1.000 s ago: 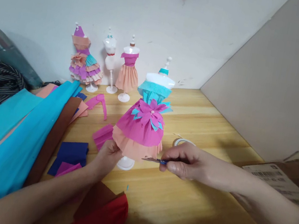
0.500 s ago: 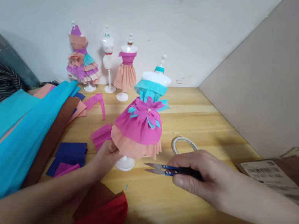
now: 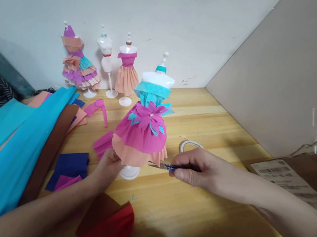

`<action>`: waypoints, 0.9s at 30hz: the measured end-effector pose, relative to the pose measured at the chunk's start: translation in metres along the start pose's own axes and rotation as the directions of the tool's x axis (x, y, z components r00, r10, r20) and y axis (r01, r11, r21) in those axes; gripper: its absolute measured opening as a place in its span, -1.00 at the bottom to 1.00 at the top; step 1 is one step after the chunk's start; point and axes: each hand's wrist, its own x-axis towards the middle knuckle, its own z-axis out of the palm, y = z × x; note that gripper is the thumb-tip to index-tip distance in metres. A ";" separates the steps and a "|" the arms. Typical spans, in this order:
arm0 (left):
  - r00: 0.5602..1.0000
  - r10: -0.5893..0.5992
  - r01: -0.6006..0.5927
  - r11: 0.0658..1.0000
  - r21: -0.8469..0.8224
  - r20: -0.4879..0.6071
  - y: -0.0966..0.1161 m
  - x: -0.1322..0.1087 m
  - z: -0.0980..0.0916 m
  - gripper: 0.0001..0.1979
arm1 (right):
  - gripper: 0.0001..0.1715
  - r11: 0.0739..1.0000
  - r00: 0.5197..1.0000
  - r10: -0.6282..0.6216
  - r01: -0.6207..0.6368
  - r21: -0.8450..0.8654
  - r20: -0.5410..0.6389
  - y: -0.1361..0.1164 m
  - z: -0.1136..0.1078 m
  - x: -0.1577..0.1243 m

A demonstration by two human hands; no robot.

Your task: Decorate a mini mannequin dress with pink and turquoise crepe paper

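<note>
A mini dress form (image 3: 158, 79) wears a paper dress: turquoise top, magenta overskirt (image 3: 143, 134) with a petalled flower (image 3: 150, 116), peach layer (image 3: 124, 150) beneath. My left hand (image 3: 109, 165) is closed at the lower left of the skirt, beside the white base (image 3: 129, 172); its fingertips are hidden under the hem, so its exact grip on the stand or paper does not show. In my right hand (image 3: 195, 168) are blue-handled thread snips (image 3: 170, 167), squeezed nearly closed. Their blades point left and meet the right end of the peach hem.
Three more dress forms (image 3: 128, 72) stand along the wall. Crepe paper sheets (image 3: 42, 131) lie at left, navy pieces (image 3: 72, 164) and red paper (image 3: 110, 232) nearer. A tape roll (image 3: 184, 144) sits behind my right hand; a cardboard box (image 3: 305, 173) is at right.
My right hand has moved up and left, bringing the snips to the peach hem. Their blades have come together. The view has shifted slightly; my left hand stays at the skirt.
</note>
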 end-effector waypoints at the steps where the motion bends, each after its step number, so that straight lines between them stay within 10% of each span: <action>1: 1.000 -0.007 0.007 1.000 0.001 -0.002 0.000 0.000 0.000 -0.81 | -0.44 1.000 0.999 0.017 -0.017 0.005 0.037 0.000 0.000 0.001; 27: 0.992 -0.084 0.083 0.997 0.008 0.095 -0.003 -0.003 0.003 -0.75 | -0.39 0.973 0.969 -0.028 -0.029 0.229 0.244 0.005 -0.004 0.014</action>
